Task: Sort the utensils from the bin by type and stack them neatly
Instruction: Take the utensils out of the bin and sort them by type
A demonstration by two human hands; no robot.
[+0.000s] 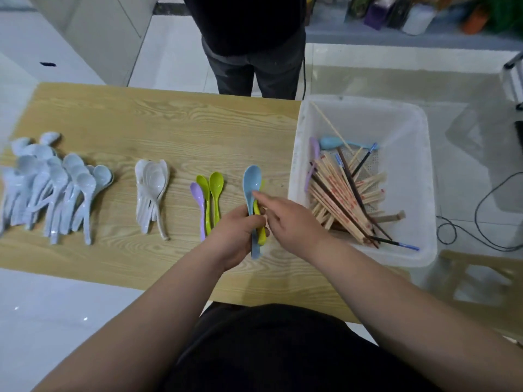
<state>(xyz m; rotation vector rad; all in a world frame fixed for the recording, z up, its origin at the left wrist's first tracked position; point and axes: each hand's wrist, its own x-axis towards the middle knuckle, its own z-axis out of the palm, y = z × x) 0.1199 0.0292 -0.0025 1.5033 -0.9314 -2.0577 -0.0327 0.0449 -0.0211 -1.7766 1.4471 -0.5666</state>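
My left hand [237, 230] grips the handles of a blue spoon [252, 181] and a yellow-green spoon [261, 234] held upright together above the wooden table [169, 123]. My right hand [285, 219] is beside them, its extended fingers touching the spoon handles. On the table lie a pile of pale blue spoons [53, 185], a stack of white spoons [151, 190], and two green spoons [212, 193] with a purple spoon [198, 202]. The white bin [410, 131] at the right holds several chopsticks [345, 202], a purple spoon and a blue spoon [331, 142].
A person in dark trousers [254, 69] stands at the table's far edge. A black cable [481, 216] lies on the floor to the right of the bin. White cabinets [85, 38] stand at the far left.
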